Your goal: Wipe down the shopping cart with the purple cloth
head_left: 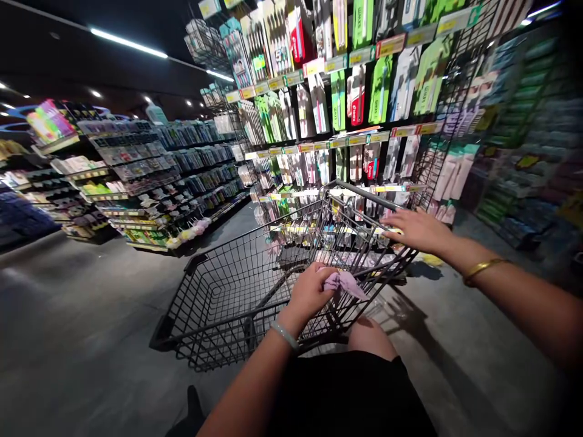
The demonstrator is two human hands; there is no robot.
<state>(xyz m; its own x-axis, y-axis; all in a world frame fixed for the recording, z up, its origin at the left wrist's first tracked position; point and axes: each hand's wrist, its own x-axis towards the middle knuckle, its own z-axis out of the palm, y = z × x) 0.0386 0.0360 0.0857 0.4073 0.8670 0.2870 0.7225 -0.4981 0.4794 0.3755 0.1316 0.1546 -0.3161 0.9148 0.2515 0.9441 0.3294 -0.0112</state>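
Note:
A black wire shopping cart (214,297) stands before me, its basket stretching to the left. My left hand (312,294) is closed on a crumpled lilac cloth (344,284) above the cart's near side. Whether those fingers also grip a cart bar is hidden. To the right, my right hand (416,230) lies over the cart's handle end, palm down, with its fingers stretched forward and not wrapped round anything I can see. A pale bangle circles my left wrist and a gold one my right.
A lit rack (337,109) of hanging toothbrush-like packs stands just beyond the cart. More stocked shelves (136,176) line the left, and dim, blurred shelves (523,139) are at the right. Grey floor (91,303) extends left of the cart. My knee (371,337) is close to it.

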